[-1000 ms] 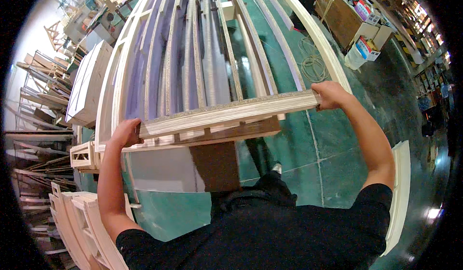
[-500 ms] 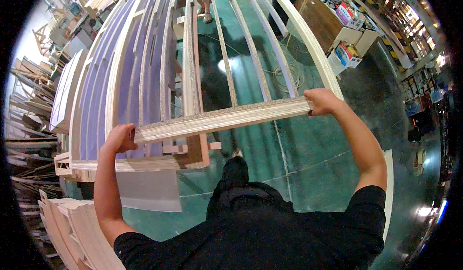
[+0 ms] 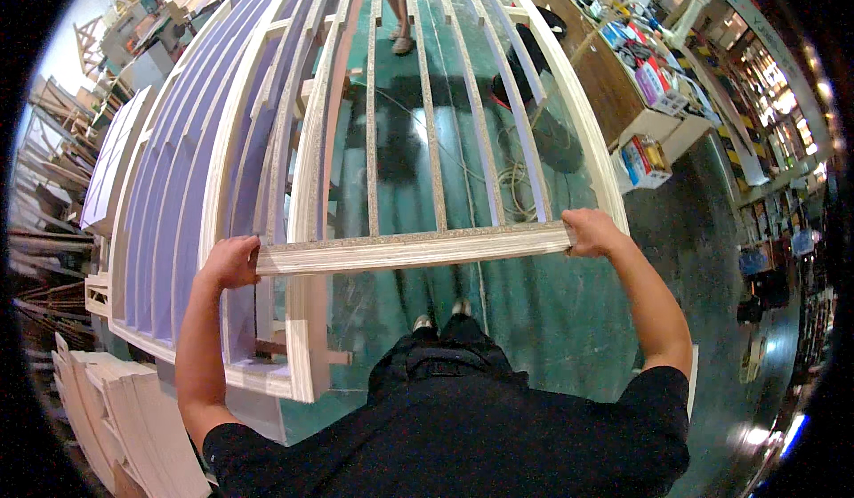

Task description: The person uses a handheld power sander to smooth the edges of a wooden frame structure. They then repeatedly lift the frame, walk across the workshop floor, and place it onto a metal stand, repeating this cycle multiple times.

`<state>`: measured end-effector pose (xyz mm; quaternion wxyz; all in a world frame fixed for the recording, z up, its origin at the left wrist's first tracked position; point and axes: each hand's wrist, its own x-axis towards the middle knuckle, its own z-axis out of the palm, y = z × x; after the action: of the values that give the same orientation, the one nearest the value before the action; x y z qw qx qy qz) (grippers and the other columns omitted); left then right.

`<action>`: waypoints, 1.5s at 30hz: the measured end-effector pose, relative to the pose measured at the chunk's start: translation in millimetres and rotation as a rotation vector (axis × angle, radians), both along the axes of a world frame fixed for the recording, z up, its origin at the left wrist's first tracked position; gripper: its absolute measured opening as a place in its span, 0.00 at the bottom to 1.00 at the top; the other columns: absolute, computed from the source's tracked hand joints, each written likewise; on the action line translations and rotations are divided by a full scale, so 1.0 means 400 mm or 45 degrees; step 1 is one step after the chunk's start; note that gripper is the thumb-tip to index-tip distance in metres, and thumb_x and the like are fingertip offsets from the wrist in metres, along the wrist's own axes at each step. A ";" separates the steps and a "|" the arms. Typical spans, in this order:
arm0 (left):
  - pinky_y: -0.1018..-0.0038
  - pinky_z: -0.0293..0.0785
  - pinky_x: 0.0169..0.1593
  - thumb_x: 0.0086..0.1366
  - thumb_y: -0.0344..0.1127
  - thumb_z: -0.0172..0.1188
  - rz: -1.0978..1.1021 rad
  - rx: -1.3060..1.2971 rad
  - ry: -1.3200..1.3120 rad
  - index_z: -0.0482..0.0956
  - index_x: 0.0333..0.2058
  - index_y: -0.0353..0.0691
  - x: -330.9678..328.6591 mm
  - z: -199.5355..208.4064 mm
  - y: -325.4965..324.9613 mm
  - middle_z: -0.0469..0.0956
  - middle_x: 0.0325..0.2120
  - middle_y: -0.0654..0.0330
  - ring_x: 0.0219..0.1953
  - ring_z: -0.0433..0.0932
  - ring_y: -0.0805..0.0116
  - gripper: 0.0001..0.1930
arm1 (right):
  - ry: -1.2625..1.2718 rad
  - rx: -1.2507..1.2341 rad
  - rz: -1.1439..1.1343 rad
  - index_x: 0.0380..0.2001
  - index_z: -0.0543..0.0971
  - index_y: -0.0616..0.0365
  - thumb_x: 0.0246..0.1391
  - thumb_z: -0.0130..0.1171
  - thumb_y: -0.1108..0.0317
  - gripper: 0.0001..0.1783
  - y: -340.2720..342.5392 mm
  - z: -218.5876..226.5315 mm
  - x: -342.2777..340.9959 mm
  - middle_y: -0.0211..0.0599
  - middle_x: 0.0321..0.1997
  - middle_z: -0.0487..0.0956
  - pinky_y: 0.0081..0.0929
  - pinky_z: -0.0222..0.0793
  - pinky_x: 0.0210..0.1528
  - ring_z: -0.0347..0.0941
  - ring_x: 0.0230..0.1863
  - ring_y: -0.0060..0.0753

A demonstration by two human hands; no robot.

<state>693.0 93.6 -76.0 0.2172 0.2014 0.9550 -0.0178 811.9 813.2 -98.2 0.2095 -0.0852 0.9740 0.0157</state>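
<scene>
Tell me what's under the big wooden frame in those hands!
Through the wooden frame you can see green floor and a pale coiled cord. Whatever its slats and front beam cover can't be seen.

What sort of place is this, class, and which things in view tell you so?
Probably a woodworking shop: a slatted wooden frame is held up at one end, loose lengths of wood are piled on the left, and a brown-sided bench on the right is cluttered with boxes.

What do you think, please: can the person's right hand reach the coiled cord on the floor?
Probably not: the right hand grips the wooden frame, whose slats cross over the coiled cord.
</scene>
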 end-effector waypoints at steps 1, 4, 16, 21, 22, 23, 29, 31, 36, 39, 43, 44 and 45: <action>0.54 0.77 0.49 0.43 0.40 0.77 0.002 -0.013 0.014 0.77 0.36 0.43 -0.026 0.003 0.022 0.82 0.38 0.51 0.45 0.81 0.44 0.22 | -0.014 0.010 0.012 0.44 0.75 0.53 0.38 0.77 0.53 0.32 0.005 0.012 -0.036 0.46 0.44 0.84 0.54 0.78 0.48 0.81 0.48 0.57; 0.53 0.77 0.50 0.42 0.40 0.77 0.033 -0.070 0.015 0.77 0.36 0.43 -0.131 -0.006 0.085 0.82 0.38 0.52 0.45 0.80 0.44 0.23 | 0.010 -0.030 -0.003 0.41 0.74 0.55 0.35 0.79 0.53 0.32 0.073 0.005 -0.145 0.46 0.43 0.83 0.53 0.75 0.47 0.79 0.48 0.57; 0.54 0.76 0.51 0.41 0.40 0.78 0.072 -0.036 0.001 0.77 0.38 0.42 -0.642 0.001 0.261 0.82 0.39 0.53 0.47 0.80 0.46 0.25 | -0.006 -0.108 -0.029 0.39 0.74 0.55 0.33 0.80 0.53 0.32 0.264 -0.041 -0.621 0.46 0.42 0.81 0.53 0.73 0.49 0.77 0.50 0.58; 0.53 0.73 0.55 0.42 0.40 0.78 0.047 -0.052 0.023 0.78 0.39 0.44 -0.907 -0.039 0.294 0.82 0.41 0.56 0.50 0.79 0.50 0.25 | 0.027 -0.109 -0.108 0.39 0.74 0.54 0.33 0.80 0.54 0.32 0.289 -0.056 -0.844 0.47 0.41 0.80 0.52 0.72 0.49 0.76 0.50 0.58; 0.53 0.73 0.55 0.42 0.40 0.78 0.050 -0.087 0.009 0.78 0.39 0.44 -0.956 -0.026 0.323 0.82 0.41 0.56 0.51 0.79 0.51 0.25 | 0.018 -0.094 -0.115 0.38 0.74 0.55 0.33 0.80 0.54 0.32 0.294 -0.065 -0.880 0.47 0.41 0.81 0.52 0.72 0.49 0.76 0.50 0.58; 0.53 0.72 0.56 0.43 0.40 0.78 0.061 -0.122 0.012 0.79 0.40 0.45 -1.013 -0.012 0.349 0.82 0.42 0.57 0.52 0.79 0.52 0.25 | 0.025 -0.079 -0.113 0.38 0.74 0.55 0.33 0.80 0.54 0.31 0.302 -0.064 -0.938 0.46 0.41 0.81 0.52 0.72 0.49 0.76 0.49 0.59; 0.54 0.71 0.56 0.41 0.41 0.78 0.003 -0.162 -0.029 0.78 0.45 0.44 -1.323 0.011 0.371 0.81 0.44 0.54 0.52 0.79 0.50 0.29 | 0.079 -0.126 -0.118 0.36 0.75 0.56 0.32 0.79 0.55 0.30 0.325 -0.045 -1.238 0.46 0.40 0.81 0.52 0.72 0.48 0.77 0.48 0.59; 0.54 0.71 0.56 0.41 0.41 0.78 -0.015 -0.139 -0.002 0.78 0.45 0.44 -1.435 -0.011 0.378 0.81 0.44 0.55 0.52 0.79 0.50 0.30 | 0.081 -0.141 -0.091 0.37 0.74 0.56 0.32 0.78 0.55 0.30 0.356 -0.060 -1.355 0.46 0.40 0.81 0.52 0.72 0.48 0.77 0.48 0.58; 0.53 0.71 0.56 0.43 0.41 0.76 0.000 -0.156 -0.026 0.78 0.44 0.45 -1.739 -0.009 0.505 0.80 0.42 0.56 0.51 0.79 0.51 0.27 | 0.037 -0.108 -0.068 0.40 0.75 0.55 0.37 0.75 0.55 0.28 0.454 -0.104 -1.676 0.46 0.41 0.82 0.53 0.73 0.49 0.78 0.48 0.57; 0.52 0.72 0.56 0.44 0.40 0.76 0.004 -0.148 -0.022 0.78 0.43 0.45 -1.909 -0.020 0.564 0.80 0.42 0.56 0.51 0.79 0.51 0.26 | 0.010 -0.113 -0.060 0.40 0.75 0.55 0.38 0.75 0.55 0.28 0.524 -0.131 -1.873 0.46 0.41 0.82 0.53 0.73 0.49 0.78 0.48 0.57; 0.49 0.71 0.55 0.45 0.39 0.74 -0.015 -0.163 -0.048 0.77 0.40 0.44 -2.135 0.010 0.672 0.80 0.41 0.55 0.51 0.79 0.49 0.22 | -0.067 -0.098 -0.074 0.40 0.75 0.54 0.33 0.79 0.51 0.33 0.619 -0.135 -2.129 0.46 0.43 0.81 0.53 0.72 0.51 0.78 0.51 0.56; 0.49 0.70 0.55 0.45 0.39 0.74 -0.006 -0.182 -0.068 0.77 0.40 0.44 -2.204 0.017 0.707 0.80 0.41 0.55 0.52 0.78 0.49 0.22 | -0.073 -0.130 -0.139 0.40 0.75 0.54 0.33 0.79 0.52 0.33 0.642 -0.120 -2.193 0.46 0.42 0.81 0.54 0.71 0.52 0.77 0.50 0.57; 0.50 0.70 0.56 0.45 0.38 0.74 -0.006 -0.187 -0.075 0.77 0.39 0.44 -2.284 0.016 0.747 0.80 0.41 0.55 0.52 0.78 0.49 0.22 | -0.049 -0.114 -0.154 0.41 0.75 0.54 0.32 0.80 0.53 0.34 0.678 -0.124 -2.261 0.47 0.43 0.81 0.54 0.71 0.52 0.77 0.51 0.56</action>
<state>-220.7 392.2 -69.7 0.2593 0.1875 0.9438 -0.0824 -92.4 1084.5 -147.8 0.2248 -0.0356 0.9728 -0.0422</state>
